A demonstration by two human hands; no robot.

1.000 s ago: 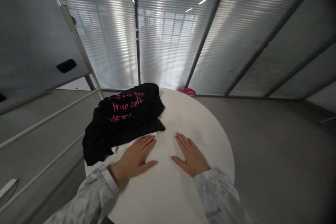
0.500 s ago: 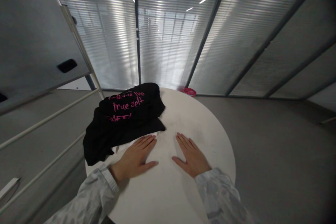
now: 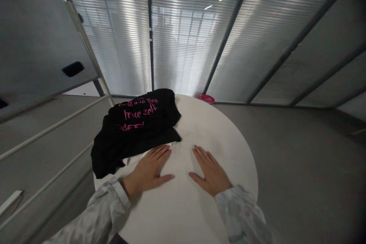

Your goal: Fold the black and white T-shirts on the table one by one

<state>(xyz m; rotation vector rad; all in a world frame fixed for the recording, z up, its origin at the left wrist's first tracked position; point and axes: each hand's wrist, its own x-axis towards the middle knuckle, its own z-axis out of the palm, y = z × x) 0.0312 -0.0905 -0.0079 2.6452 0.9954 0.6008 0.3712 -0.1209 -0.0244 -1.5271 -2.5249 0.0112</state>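
Observation:
My left hand lies flat and open on a round white table, fingers together and pointing away from me. Its fingertips rest on a white piece of cloth that peeks out from under a crumpled black T-shirt with pink lettering. The shirt is bunched on the table's left side and hangs a little over the edge. My right hand also lies flat and open on the bare tabletop, about a hand's width to the right of the left one. Neither hand holds anything.
A whiteboard on a white metal frame stands to the left of the table. Glass walls with blinds close off the back. A small red basket sits on the grey floor behind the table.

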